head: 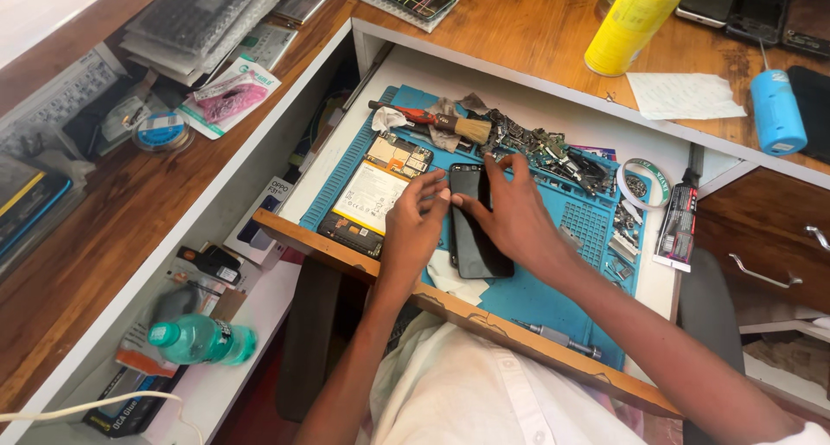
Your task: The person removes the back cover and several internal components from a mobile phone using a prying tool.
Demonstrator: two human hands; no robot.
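Both hands, left hand (413, 229) and right hand (510, 216), press fingertips closed on black phone (474, 229) over blue mat (536, 294); seating step, needs even pressure

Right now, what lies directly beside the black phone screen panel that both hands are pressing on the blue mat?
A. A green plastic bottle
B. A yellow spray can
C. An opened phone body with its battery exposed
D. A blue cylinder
C: the opened phone body with exposed battery lies on the blue mat just beside the black phone screen panel, which the left hand and right hand both touch.
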